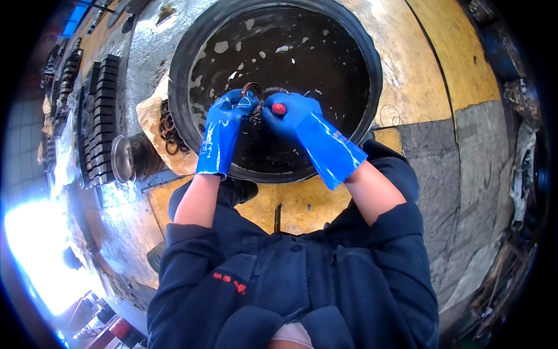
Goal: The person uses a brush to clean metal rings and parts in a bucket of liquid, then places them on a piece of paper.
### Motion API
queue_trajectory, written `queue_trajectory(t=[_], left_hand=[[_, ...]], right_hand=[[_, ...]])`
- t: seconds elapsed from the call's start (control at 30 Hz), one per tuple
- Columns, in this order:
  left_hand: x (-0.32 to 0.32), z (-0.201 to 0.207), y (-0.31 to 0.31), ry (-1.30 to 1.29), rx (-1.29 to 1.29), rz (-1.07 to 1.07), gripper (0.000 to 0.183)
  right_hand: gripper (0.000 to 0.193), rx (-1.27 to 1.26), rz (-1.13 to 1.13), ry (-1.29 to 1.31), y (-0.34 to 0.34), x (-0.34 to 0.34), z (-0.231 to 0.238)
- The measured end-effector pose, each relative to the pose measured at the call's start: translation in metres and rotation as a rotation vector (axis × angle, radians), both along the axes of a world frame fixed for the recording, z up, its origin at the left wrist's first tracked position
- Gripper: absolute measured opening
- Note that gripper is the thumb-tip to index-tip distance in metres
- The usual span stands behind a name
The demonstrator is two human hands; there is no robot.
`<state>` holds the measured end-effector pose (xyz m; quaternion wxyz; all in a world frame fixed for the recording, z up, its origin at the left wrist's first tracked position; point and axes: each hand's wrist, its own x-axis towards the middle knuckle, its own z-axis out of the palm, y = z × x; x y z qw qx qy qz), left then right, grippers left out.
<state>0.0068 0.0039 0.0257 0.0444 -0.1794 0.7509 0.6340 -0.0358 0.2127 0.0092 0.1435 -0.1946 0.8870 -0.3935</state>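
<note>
Both my hands wear long blue rubber gloves and are close together over a wide black tub of dark liquid. In my left hand a brown metal ring is gripped, its upper curve standing above the fingers. My right hand is closed around a tool with a red handle, whose end points up toward me. The working end of that tool is hidden by my hands near the ring, so its kind does not show.
Left of the tub, several dark rings lie on brown paper, beside a metal cylinder. Rows of dark metal blocks stand farther left. Grey matting covers the floor at the right; foam patches float on the liquid.
</note>
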Motion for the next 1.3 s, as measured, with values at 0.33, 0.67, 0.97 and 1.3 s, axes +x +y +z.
queue_trajectory(t=[0.33,0.67,0.97,1.3], left_hand=[[0.0,0.013,0.002,-0.054,0.038,-0.043,0.033],[0.002,-0.002,-0.007,-0.095,-0.021,0.003,0.036],[0.004,0.009,0.001,-0.079,-0.11,-0.17,0.037],[0.0,-0.042,-0.011,0.324,-0.528,-0.132,0.034]], right_hand=[[0.027,0.139,0.166,0.142,-0.001,0.004,-0.004],[0.026,0.18,-0.158,-0.023,0.011,-0.015,-0.02],[0.032,0.109,0.054,0.087,0.003,-0.01,0.006],[0.039,-0.333,-0.231,-0.57,0.016,-0.021,0.001]])
